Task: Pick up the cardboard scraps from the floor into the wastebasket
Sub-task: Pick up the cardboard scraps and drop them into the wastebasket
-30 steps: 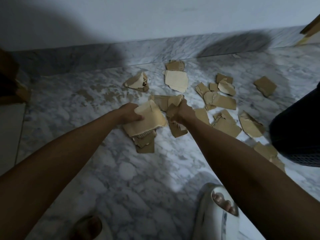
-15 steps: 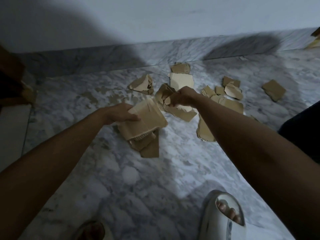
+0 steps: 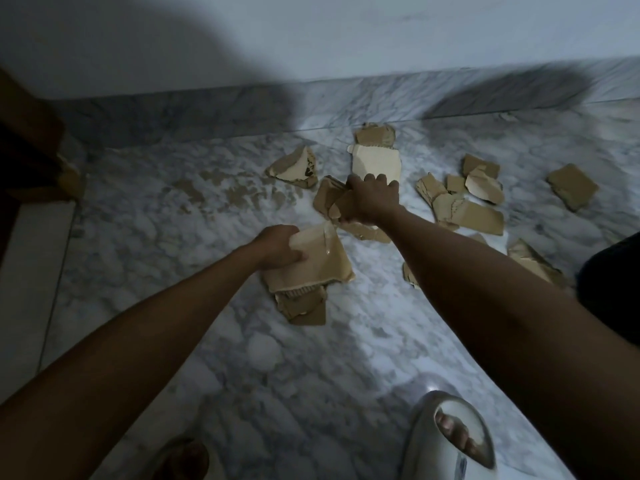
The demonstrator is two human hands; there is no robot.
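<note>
Marble floor (image 3: 145, 244): left hand (image 3: 277, 249) and right hand (image 3: 372, 199) clutch cardboard scraps (image 3: 311, 268).

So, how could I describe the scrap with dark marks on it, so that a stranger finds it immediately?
Start at the marble skirting along the wall and come down to the floor just before it. The scrap with dark marks is the leftmost piece lying there, left of the right hand. Unlike its neighbours, it lies alone, with a pale face bearing small dark marks.
</note>
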